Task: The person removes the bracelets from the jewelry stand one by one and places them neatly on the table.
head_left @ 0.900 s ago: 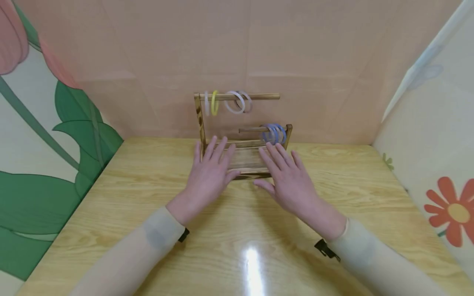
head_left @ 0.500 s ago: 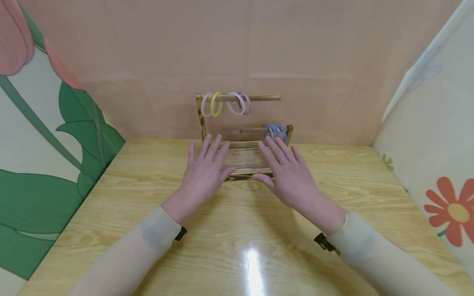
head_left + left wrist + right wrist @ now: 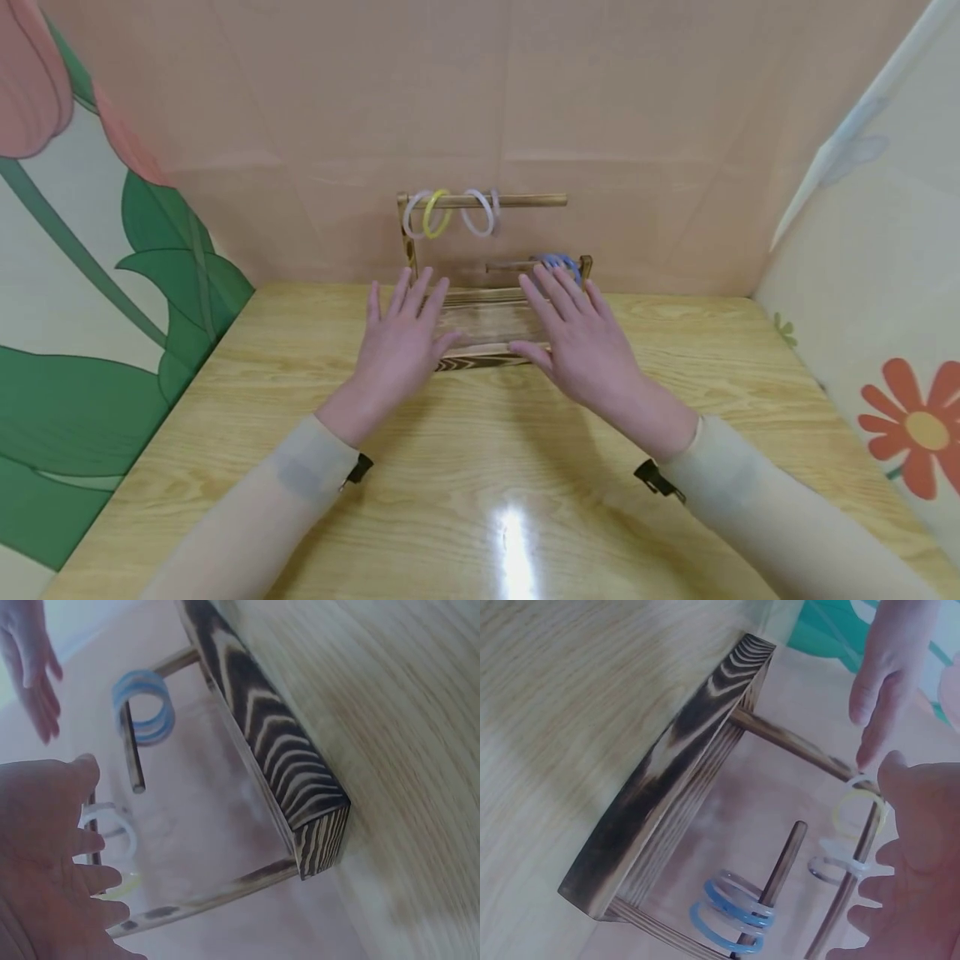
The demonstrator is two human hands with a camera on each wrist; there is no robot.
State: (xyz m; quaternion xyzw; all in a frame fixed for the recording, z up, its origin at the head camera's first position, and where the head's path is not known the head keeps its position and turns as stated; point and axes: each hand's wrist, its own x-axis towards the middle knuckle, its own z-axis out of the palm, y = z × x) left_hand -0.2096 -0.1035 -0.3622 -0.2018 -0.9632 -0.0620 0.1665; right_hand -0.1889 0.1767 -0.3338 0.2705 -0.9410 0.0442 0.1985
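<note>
A dark-grained wooden rack stands at the back of the table. On its upper bar hang a yellow ring and several whitish or clear rings, such as a white ring. Blue and clear rings are bunched on the lower bar; a blue ring shows well in the right wrist view. My left hand hovers before the rack's left side, fingers straight and spread. Before the right side, my right hand hovers likewise, partly hiding the lower rings in the head view. Both palms hold nothing.
Wood-grain table spreads in front of the rack. Behind it rises a pinkish wall covering. Printed panels stand on both sides, with green leaves at left and a red flower at right.
My left hand has drifted left, away from the rack's middle. The right hand has shifted slightly forward. Rings on the upper bar have swung and turned a little.
</note>
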